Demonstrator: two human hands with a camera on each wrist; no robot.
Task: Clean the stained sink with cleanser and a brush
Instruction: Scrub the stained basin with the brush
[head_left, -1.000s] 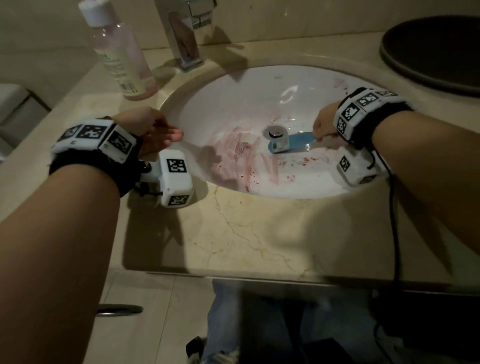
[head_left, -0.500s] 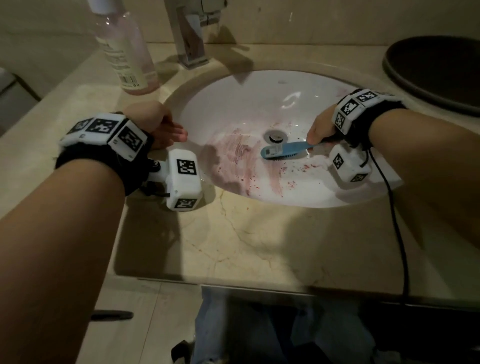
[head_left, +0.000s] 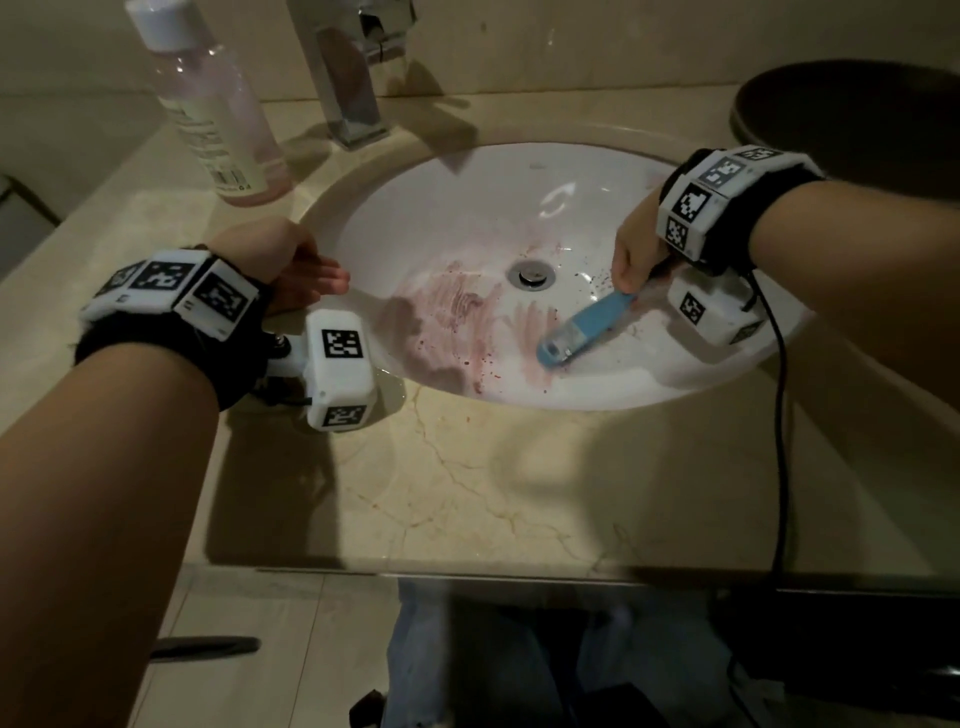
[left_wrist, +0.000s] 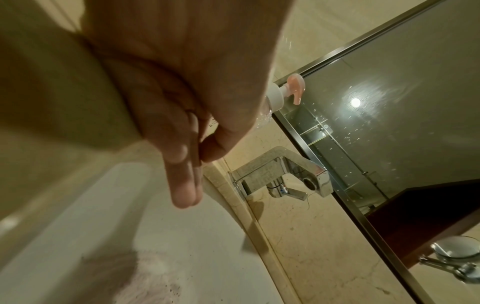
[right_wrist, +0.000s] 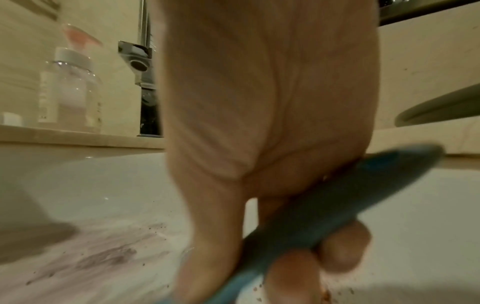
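A white oval sink (head_left: 467, 208) is set in the beige marble counter, with pink smears (head_left: 457, 306) and dark specks left of and below the drain (head_left: 531, 274). My right hand (head_left: 636, 249) grips the handle of a blue brush (head_left: 582, 332); its head rests on the basin floor, below and right of the drain. In the right wrist view my fingers curl round the brush handle (right_wrist: 324, 207). My left hand (head_left: 291, 270) rests flat on the sink's left rim, its fingers (left_wrist: 182, 174) straight, holding nothing. A clear cleanser bottle (head_left: 218, 114) with pink liquid stands at the back left.
A chrome faucet (head_left: 353, 67) stands behind the basin, beside the bottle. A dark round dish (head_left: 852, 119) sits at the counter's back right. A black cable (head_left: 779, 415) hangs from my right wrist over the counter's front edge. A mirror (left_wrist: 389, 102) rises behind the counter.
My right hand has swung the brush from beside the drain down and to the right, so the head now lies on the lower basin floor. My left hand stays on the rim.
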